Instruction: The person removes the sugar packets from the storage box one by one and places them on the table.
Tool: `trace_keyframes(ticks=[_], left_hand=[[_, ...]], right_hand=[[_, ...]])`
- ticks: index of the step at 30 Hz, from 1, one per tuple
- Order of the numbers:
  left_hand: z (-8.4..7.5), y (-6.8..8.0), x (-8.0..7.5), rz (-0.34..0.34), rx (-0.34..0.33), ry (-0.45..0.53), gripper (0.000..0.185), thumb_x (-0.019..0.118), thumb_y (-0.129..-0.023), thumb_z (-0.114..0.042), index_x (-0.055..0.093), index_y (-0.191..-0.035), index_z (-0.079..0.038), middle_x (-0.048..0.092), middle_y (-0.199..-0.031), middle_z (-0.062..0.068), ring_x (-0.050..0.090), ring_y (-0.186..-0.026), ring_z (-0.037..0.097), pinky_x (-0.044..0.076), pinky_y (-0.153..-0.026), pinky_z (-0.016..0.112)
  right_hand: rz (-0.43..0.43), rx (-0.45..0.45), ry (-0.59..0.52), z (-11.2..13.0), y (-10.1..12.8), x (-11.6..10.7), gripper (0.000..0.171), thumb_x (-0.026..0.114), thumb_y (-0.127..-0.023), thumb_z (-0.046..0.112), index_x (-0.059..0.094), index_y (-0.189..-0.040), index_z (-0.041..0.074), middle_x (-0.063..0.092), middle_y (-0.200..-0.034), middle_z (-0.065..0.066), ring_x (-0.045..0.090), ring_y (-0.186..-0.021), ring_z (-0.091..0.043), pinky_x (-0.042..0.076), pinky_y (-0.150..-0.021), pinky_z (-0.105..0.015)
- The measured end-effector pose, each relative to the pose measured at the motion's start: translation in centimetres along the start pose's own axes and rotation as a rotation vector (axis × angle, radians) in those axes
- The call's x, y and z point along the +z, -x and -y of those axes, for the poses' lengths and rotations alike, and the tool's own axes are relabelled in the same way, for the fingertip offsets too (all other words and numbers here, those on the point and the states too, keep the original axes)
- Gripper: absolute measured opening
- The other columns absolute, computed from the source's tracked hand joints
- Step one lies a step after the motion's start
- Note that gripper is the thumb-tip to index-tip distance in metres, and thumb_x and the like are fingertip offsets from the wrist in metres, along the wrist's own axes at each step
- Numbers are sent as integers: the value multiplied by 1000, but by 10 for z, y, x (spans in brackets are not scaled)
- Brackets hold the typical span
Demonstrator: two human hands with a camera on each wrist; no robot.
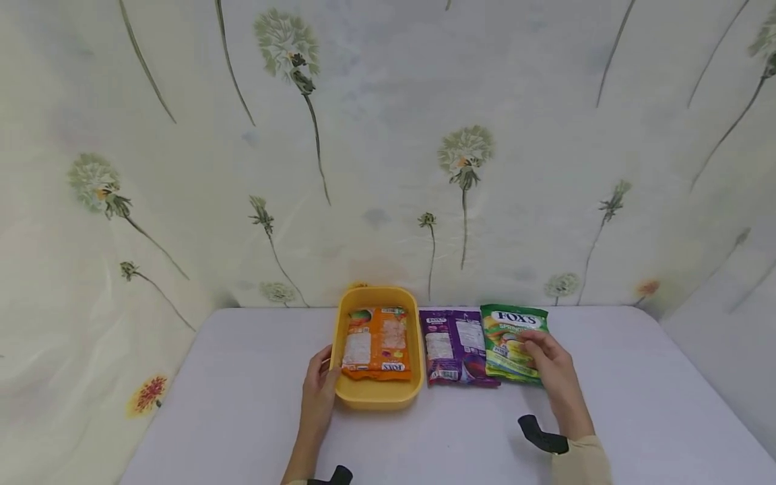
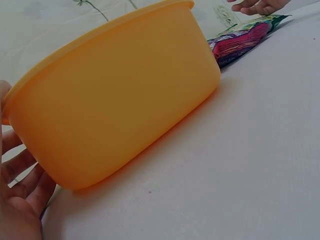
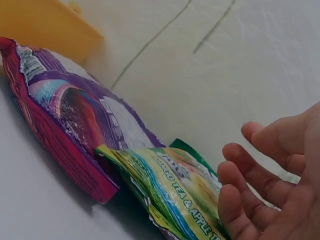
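A yellow plastic tub (image 1: pixel 377 405) stands on the table and holds an orange FOX'S candy packet (image 1: pixel 393 337). My left hand (image 1: pixel 320 387) grips the tub's left side, its thumb at the rim and its fingers spread along the outer wall (image 2: pixel 115 95). To the tub's right lies a purple FOX'S candy packet (image 1: pixel 440 345). A green FOX'S candy packet (image 1: pixel 506 330) overlaps that packet's right edge. Over the green packet's right side is my right hand (image 1: pixel 554 367), its fingers loosely bent and not closed round it. Whether the fingertips touch the packet, I cannot tell.
A white-topped table (image 1: pixel 242 404) carries everything. Behind it hangs a pale cloth (image 1: pixel 376 148) printed with dandelions, close to the table's far edge. Black curved pieces (image 1: pixel 542 436) are strapped at both wrists.
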State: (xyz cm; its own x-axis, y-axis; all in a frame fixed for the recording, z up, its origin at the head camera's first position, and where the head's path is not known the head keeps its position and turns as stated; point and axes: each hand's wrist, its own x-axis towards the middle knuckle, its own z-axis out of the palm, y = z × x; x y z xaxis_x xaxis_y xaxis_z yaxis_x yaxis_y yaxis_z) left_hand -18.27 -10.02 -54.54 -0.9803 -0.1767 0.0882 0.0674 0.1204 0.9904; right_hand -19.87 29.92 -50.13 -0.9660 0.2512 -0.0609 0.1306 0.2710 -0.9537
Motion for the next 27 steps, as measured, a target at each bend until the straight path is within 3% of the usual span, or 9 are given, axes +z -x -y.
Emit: trace_keyframes(ticks=[7,16,27], left_hand=[[5,-2,3,5,-6,10,40,50,-96,-15,45,-135,-20,50,-133,5,53,-118,20,48,-97,24],[7,-2,4,-8,1,-13,40,51,-95,-15,47,-135,-19,51,-131,4,54,-118,19,48,-98,28],[2,-2,0,-13,20,-37,41,51,-95,-15,46,-136,-17,51,-133,7,54,-118,23,48,-98,29]], right_hand=[[62,-77,2,6,0,11,44,44,-98,38,47,-132,9,57,-111,16,54,-101,0,50,-79,-19],[102,-117,14,11,4,21,47,43,-99,37,41,-137,10,56,-125,-11,55,-104,-4,50,-80,-21],[156,-218,-11,22,5,42,45,46,-98,33,43,-135,7,55,-124,-13,57,-102,1,52,-80,-22]])
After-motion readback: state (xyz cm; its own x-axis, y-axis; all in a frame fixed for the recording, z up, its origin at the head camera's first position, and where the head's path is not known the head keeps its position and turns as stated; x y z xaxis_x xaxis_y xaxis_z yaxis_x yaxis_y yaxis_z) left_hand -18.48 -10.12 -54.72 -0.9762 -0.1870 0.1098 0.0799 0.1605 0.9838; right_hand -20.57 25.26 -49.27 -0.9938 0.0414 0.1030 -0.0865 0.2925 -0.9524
